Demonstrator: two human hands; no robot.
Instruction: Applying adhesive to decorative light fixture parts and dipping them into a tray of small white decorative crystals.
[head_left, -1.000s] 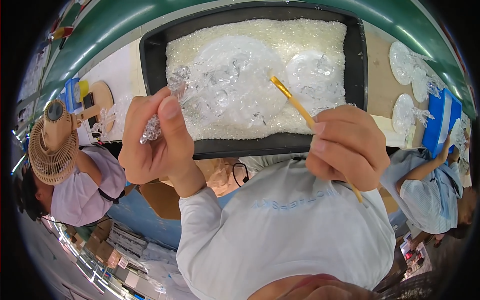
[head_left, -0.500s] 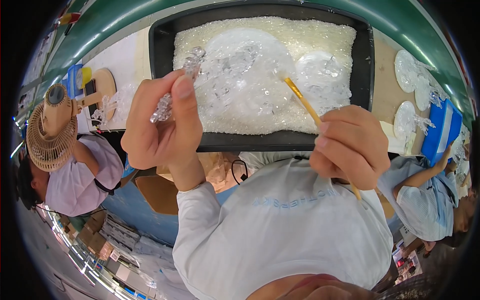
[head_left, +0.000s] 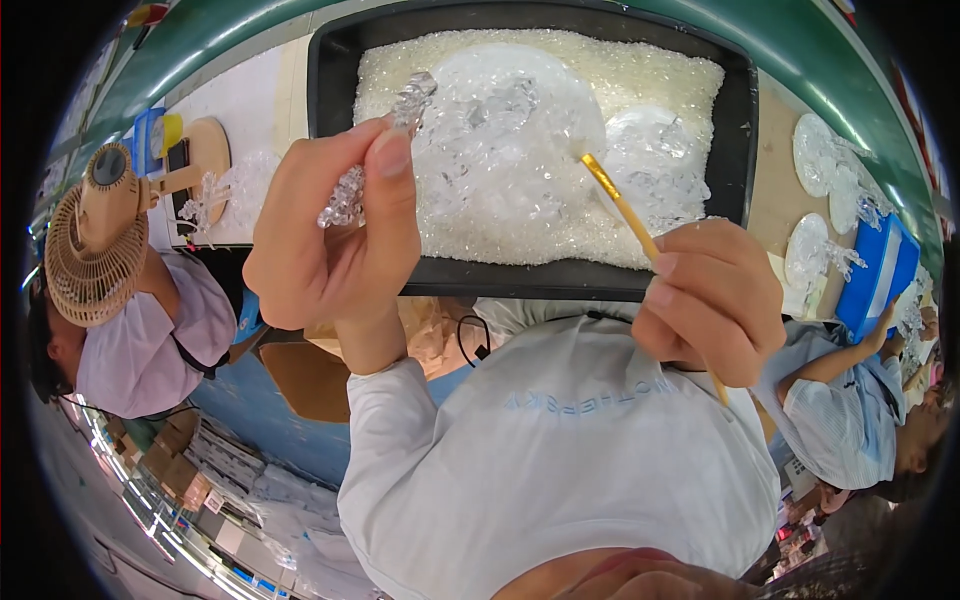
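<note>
- Head view: left hand (head_left: 330,230) up over the near left edge of the black tray (head_left: 530,277), grip closed, thumb and index clamped on a clear faceted piece (head_left: 412,98).
- Piece sticks out tilted past the fingertips. More clear facets show lower, inside the fingers; can't tell from here if same piece.
- Right hand (head_left: 715,300) has its grip clamped on a thin brush (head_left: 628,215), yellowish handle, gold ferrule.
- Brush end sits at the right side of the large white disc (head_left: 540,185); can't tell if touching.
- Tray is on the tabletop (head_left: 770,150), filled with clear granules (head_left: 640,60); small white disc (head_left: 655,155) right of the large one.
- Tan fan (head_left: 100,235) off left, blue bin (head_left: 875,280) off right, a co-worker seated each side.
</note>
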